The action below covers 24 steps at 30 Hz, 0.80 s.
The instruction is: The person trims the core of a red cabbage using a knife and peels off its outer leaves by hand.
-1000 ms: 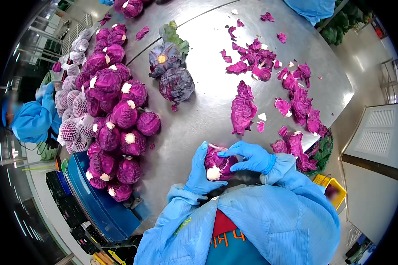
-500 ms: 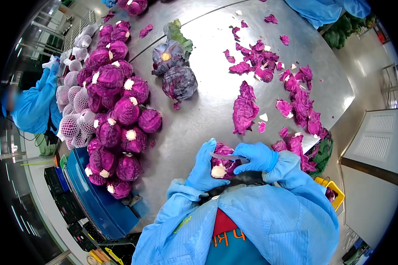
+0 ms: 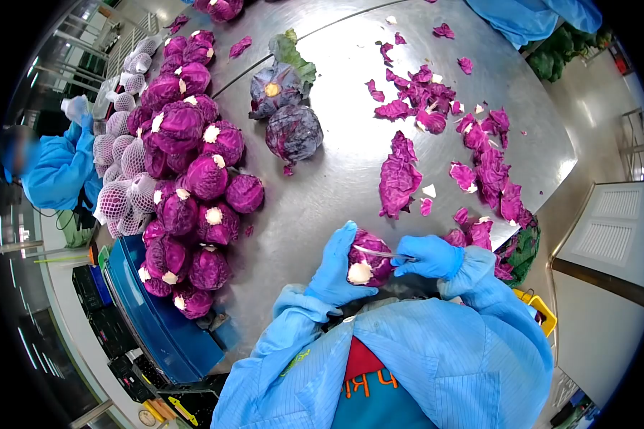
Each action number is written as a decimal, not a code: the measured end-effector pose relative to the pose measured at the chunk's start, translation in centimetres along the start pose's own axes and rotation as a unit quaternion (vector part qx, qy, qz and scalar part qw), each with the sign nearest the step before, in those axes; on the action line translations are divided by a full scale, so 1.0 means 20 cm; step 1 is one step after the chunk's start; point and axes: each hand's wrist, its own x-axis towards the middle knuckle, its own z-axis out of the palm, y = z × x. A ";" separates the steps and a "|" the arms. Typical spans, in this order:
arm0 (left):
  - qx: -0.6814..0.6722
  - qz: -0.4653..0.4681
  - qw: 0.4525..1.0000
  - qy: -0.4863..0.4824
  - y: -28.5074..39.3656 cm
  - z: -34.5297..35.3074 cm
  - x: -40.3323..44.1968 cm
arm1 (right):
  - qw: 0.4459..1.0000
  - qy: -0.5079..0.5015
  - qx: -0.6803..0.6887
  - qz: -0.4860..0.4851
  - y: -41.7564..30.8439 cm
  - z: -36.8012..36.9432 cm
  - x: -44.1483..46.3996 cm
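My left hand, in a blue glove, cups a red cabbage from its left side, close to my body at the table's near edge. The cabbage's pale cut stem faces me. Gripped in my gloved right hand is a knife, its blade lying across the cabbage's upper face. Part of the handle is hidden by my fingers. Ahead on the steel table rest two darker, untrimmed cabbages, one with a green leaf beside it.
Many trimmed cabbages are piled to the left, with net-wrapped ones behind them. Loose purple leaves lie scattered on the right half of the steel table. A co-worker in blue stands at far left. A yellow crate sits at lower right.
My right hand has shifted slightly right and away from the cabbage, drawing the knife along. More of the cabbage's face shows. The co-worker's arms at far left have moved.
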 end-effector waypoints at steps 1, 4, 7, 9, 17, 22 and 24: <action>-0.026 -0.026 0.999 0.015 -0.01 0.01 -0.01 | 0.999 0.009 0.014 0.027 0.00 0.00 -0.05; -0.119 -0.075 0.989 0.039 -0.02 0.02 -0.02 | 0.984 0.078 0.119 0.107 0.15 0.03 -0.21; -0.165 -0.106 0.979 0.054 -0.03 0.02 -0.03 | 0.964 0.105 -0.027 0.242 0.23 -0.07 -0.32; -0.177 -0.112 0.976 0.057 -0.03 0.02 -0.03 | 0.951 0.137 -0.151 0.232 0.15 -0.10 -0.29; 0.017 -0.031 0.998 0.059 0.04 0.07 0.01 | 0.978 0.199 -0.013 0.056 -0.14 0.15 0.02; 0.074 -0.018 0.994 0.074 0.10 0.09 0.03 | 0.971 0.207 -0.073 0.095 -0.17 0.19 -0.01; 0.066 -0.012 0.996 0.062 0.10 0.08 0.04 | 0.967 0.194 -0.122 0.110 -0.21 0.17 -0.02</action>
